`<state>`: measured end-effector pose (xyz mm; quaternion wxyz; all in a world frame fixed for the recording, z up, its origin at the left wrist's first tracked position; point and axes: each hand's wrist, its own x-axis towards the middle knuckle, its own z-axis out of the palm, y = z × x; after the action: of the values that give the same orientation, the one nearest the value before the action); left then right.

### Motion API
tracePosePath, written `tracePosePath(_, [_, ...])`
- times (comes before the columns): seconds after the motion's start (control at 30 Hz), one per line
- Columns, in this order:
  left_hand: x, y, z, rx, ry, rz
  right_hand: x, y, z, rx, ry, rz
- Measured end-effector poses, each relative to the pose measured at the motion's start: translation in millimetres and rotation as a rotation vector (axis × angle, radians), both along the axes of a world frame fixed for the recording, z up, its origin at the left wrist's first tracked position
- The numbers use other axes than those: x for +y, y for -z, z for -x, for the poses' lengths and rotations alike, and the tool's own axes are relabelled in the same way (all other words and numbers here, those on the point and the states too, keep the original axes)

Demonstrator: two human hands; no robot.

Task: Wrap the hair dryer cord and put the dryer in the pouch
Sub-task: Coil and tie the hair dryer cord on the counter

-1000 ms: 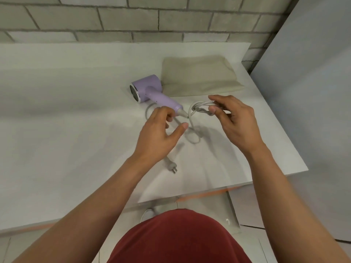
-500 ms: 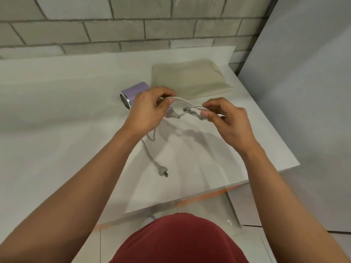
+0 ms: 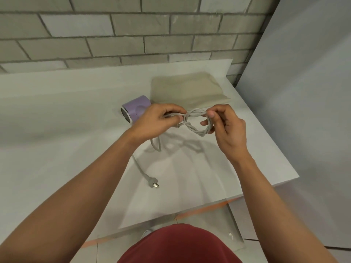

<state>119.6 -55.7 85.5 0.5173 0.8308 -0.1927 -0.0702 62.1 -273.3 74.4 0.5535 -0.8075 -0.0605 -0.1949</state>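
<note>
One lilac hair dryer (image 3: 135, 109) lies on the white table (image 3: 57, 130); beside it the left hand (image 3: 157, 121) curls round the grey cord (image 3: 203, 133), whose loops stretch to the right hand (image 3: 227, 130), pinched in its fingertips. Behind them the beige pouch (image 3: 188, 90) lies flat.

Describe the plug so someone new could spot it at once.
On the white table, look toward the near edge, below the left hand. The grey cord runs down to the plug, lying flat and unheld; its metal prongs set it apart from the loops above.
</note>
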Motion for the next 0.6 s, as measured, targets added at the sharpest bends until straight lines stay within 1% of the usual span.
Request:
tracePosePath(0.03, [-2,0,0,0.004,-0.010,0.023,2,1,-1,0.009,0.008,-0.048])
tracePosePath(0.13, [-7,2,-1,-0.100,-0.022,-0.073,8,2,0,0.060,0.025,-0.239])
tracePosePath(0.2, [-10,1,-2,-0.135,-0.044,-0.096,12,3,0,0.092,0.036,-0.349])
tracePosePath(0.27, [-12,-2,-3,-0.163,-0.074,-0.120,13,4,-2,0.115,0.033,-0.399])
tracePosePath(0.37, [-13,-6,-2,-0.158,-0.136,-0.090,10,6,-7,0.169,0.009,-0.418])
tracePosePath(0.43, [-13,-8,-3,-0.160,-0.178,-0.087,4,6,-10,0.214,0.004,-0.374])
tracePosePath(0.5, [-12,-8,-4,-0.161,-0.203,-0.097,0,8,-12,0.215,0.025,-0.256])
tracePosePath(0.53, [-13,-8,-4,-0.164,-0.217,-0.111,-2,9,-14,0.171,0.063,-0.138])
tracePosePath(0.6, [-14,-9,-3,-0.186,-0.252,-0.142,0,8,-15,-0.052,0.156,0.220])
